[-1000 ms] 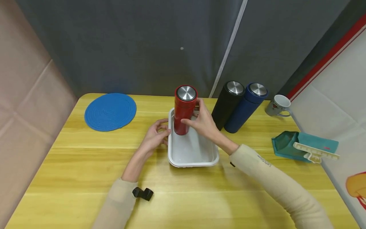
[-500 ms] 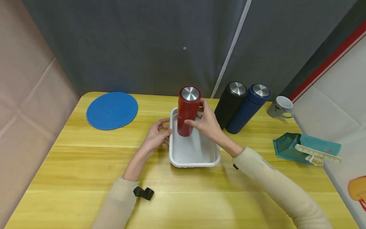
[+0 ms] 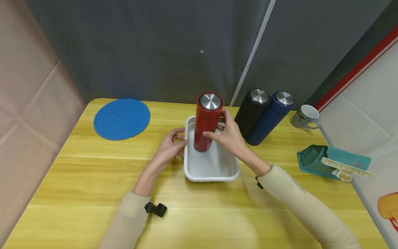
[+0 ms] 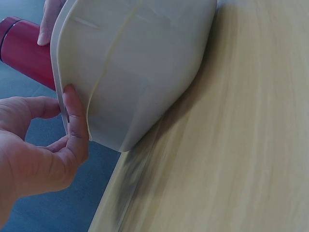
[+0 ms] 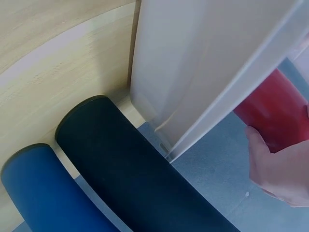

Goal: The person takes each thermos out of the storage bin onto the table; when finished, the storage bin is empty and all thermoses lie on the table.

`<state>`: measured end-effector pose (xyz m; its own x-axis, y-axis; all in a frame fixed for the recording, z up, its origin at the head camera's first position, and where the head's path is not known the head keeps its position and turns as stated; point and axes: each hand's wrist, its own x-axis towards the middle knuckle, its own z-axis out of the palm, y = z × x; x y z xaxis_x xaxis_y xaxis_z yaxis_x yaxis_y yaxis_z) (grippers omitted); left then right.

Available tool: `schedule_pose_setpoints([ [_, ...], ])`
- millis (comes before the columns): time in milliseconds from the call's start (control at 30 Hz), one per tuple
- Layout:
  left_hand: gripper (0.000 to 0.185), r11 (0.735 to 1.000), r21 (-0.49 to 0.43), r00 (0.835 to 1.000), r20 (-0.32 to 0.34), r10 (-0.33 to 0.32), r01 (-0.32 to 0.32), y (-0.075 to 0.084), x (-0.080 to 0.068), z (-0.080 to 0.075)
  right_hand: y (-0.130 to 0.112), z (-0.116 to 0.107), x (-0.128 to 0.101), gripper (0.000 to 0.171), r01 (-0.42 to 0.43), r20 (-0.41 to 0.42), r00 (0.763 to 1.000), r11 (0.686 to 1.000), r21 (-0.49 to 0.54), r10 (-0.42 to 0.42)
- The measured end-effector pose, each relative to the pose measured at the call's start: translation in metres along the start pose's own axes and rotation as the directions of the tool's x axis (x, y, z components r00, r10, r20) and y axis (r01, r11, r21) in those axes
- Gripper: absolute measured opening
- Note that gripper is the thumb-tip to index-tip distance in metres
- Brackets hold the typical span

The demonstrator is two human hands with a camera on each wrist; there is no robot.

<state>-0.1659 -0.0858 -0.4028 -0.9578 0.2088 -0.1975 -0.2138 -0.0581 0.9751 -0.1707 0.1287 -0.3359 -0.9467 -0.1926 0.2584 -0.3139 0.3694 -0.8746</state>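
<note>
A red flask (image 3: 206, 121) with a steel lid stands upright in the far part of a white tray (image 3: 211, 171) at the table's middle. My right hand (image 3: 226, 135) grips the flask's side, thumb in front and fingers behind. The flask also shows in the left wrist view (image 4: 26, 52) and the right wrist view (image 5: 274, 113). My left hand (image 3: 172, 146) holds the tray's left rim, and in the left wrist view the thumb (image 4: 76, 117) presses on that rim (image 4: 60, 87).
A black flask (image 3: 251, 111) and a blue flask (image 3: 269, 116) stand close to the tray's right. A mug (image 3: 304, 116) and a teal cloth with a cream clip (image 3: 334, 161) lie further right. A blue round mat (image 3: 122, 119) lies at the far left.
The red flask, held by my right hand, has shifted slightly right and toward me inside the tray. My left hand has stayed on the tray's rim.
</note>
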Motion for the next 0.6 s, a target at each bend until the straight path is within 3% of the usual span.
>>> schedule_pose_setpoints([
  [600,0.051,1.000,-0.010,1.000,0.003,-0.009,0.009,0.002,0.000,0.001,-0.009,-0.018,-0.019,0.071,0.006,-0.055,0.998,1.000,0.021,-0.005],
])
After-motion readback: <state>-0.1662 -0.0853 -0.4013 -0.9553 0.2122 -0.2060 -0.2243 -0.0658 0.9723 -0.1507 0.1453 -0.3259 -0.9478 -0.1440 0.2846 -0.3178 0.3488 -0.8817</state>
